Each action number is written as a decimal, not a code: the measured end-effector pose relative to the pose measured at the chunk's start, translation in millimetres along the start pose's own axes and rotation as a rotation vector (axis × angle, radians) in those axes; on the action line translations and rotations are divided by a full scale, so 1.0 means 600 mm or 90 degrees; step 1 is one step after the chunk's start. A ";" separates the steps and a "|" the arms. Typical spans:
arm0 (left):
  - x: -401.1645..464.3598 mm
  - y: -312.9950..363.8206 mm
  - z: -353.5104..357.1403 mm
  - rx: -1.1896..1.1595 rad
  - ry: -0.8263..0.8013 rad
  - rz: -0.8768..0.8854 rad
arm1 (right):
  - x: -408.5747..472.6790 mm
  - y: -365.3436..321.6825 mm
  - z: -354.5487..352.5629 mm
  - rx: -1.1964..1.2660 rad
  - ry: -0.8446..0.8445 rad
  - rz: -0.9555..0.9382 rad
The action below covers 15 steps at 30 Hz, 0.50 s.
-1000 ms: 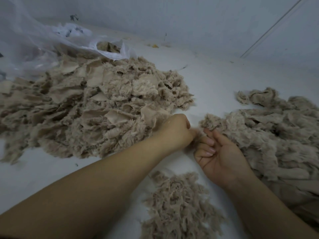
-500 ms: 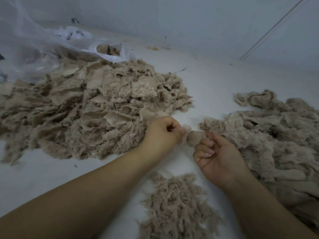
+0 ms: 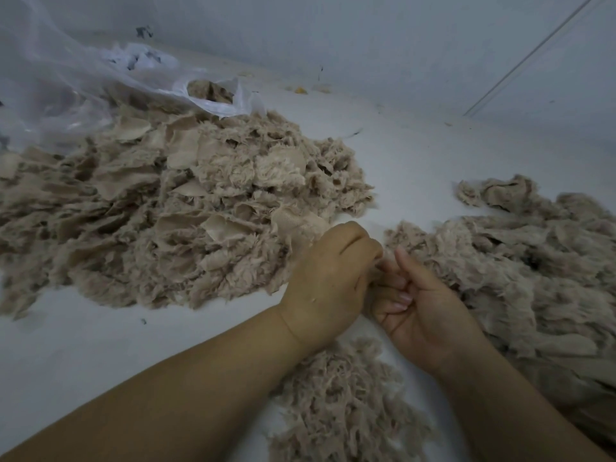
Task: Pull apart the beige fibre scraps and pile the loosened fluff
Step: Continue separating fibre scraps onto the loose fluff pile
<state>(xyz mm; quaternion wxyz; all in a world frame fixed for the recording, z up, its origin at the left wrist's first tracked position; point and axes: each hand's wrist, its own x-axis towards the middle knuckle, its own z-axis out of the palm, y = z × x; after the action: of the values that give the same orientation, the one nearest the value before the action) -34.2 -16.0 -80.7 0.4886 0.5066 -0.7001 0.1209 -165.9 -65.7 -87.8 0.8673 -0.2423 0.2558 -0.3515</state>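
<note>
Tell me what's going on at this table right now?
A person is pulling beige fibre scraps apart by hand. The left hand and right hand meet at the centre, fingers curled together, though what they pinch is hidden. A big scrap heap lies left, another heap right, and the small fluff pile sits below the hands.

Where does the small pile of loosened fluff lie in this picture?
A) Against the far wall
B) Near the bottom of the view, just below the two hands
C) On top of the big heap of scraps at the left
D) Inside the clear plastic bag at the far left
B: the small pile of loosened fluff lies on the white surface just below the left hand and right hand.
</note>
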 end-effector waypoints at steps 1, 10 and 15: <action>0.001 0.000 -0.002 0.009 0.011 0.005 | 0.000 0.000 0.000 -0.001 -0.010 0.007; -0.009 0.013 0.000 -0.025 -0.124 0.068 | -0.006 0.000 0.006 -0.021 0.040 0.000; -0.012 0.009 -0.009 -0.202 -0.054 -0.172 | -0.005 0.002 0.008 -0.015 0.065 -0.006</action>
<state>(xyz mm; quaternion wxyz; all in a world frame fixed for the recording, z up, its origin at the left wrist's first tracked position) -35.7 -5.7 -82.3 0.5443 0.5170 -0.6560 -0.0786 -164.3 -61.9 -84.1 0.8486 -0.2357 0.3026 -0.3644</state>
